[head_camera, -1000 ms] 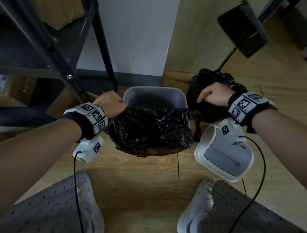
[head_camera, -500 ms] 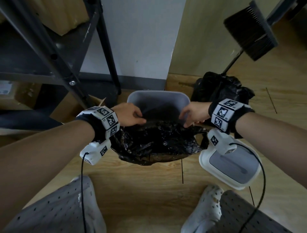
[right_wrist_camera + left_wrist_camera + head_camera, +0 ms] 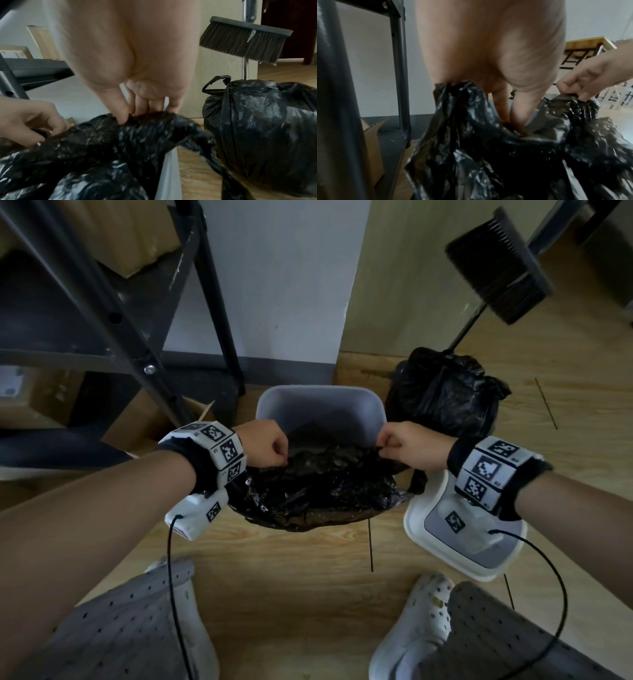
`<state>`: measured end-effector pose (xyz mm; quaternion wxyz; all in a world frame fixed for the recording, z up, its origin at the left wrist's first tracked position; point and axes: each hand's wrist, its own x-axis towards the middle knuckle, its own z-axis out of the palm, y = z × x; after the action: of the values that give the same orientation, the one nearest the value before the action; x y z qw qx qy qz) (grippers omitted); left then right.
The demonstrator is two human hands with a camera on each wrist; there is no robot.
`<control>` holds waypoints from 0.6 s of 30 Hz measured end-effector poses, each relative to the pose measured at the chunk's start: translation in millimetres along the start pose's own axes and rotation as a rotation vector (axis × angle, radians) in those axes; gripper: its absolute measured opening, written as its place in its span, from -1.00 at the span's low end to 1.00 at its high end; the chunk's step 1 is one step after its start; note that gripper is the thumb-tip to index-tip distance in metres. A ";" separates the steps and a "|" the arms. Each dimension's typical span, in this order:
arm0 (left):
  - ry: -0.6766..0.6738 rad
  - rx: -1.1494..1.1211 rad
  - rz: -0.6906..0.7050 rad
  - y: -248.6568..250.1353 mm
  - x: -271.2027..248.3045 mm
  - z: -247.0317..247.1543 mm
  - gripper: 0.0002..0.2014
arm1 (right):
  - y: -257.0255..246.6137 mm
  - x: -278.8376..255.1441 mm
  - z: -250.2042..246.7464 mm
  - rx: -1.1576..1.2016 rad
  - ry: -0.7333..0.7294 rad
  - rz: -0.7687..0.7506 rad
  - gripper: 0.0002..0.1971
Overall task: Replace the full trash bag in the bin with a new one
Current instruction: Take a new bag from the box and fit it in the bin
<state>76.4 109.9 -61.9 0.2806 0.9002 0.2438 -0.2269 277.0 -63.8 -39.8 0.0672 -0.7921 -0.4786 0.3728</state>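
Both hands pinch the new bag (image 3: 322, 487) over the bin (image 3: 320, 405): left hand (image 3: 265, 448) at its left edge, right hand (image 3: 412, 448) at its right. The full bag (image 3: 445, 395) sits on the floor beside the bin.

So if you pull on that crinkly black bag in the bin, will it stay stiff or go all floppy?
Probably floppy: the new bag is crumpled and sags over the bin rim. It looks thin and light, bunching where the left hand and right hand pinch its edge. Its glossy film may be slippery, so it could slide off the rim.
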 end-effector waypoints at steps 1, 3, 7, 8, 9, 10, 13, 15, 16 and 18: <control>0.046 -0.024 -0.009 -0.5 0.7 -2.0 -0.84 | 0.6 2.6 -1.8 0.035 0.043 0.013 -0.92; 0.086 -0.089 -0.040 -0.9 0.6 -8.8 -0.78 | 2.2 11.2 -8.6 0.071 0.111 0.010 -0.89; 0.018 -0.043 -0.026 -2.8 -1.6 -19.1 -0.80 | 3.9 29.2 -31.9 0.241 0.184 0.027 -0.82; 0.078 0.015 -0.029 -4.2 0.2 -21.2 -0.85 | 4.9 31.9 -39.1 0.267 0.152 0.032 -0.77; 0.173 0.038 -0.047 -6.1 2.3 -23.8 -0.89 | 5.9 34.3 -45.9 0.260 0.102 0.040 -0.73; 0.273 0.008 -0.086 -7.7 4.7 -27.2 -0.92 | 7.6 37.1 -52.6 0.230 0.053 0.047 -0.71; 0.477 -0.126 -0.164 -11.1 13.9 -39.2 -0.86 | 14.9 49.1 -69.0 0.109 0.025 0.073 -0.69; 0.456 -0.136 -0.174 -13.7 21.3 -43.8 -0.71 | 22.1 58.9 -76.0 0.051 0.028 0.087 -0.70; 0.424 -0.132 -0.176 -14.9 24.2 -44.8 -0.67 | 25.5 63.6 -78.1 0.026 0.023 0.089 -0.70; 0.390 -0.122 -0.187 -17.4 31.4 -44.8 -0.64 | 32.8 74.2 -80.5 -0.009 0.023 0.086 -0.70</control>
<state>103.1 159.8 -52.8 0.2598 0.8820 0.3889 -0.0584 372.5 -1.1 -36.6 0.0533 -0.8166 -0.4449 0.3640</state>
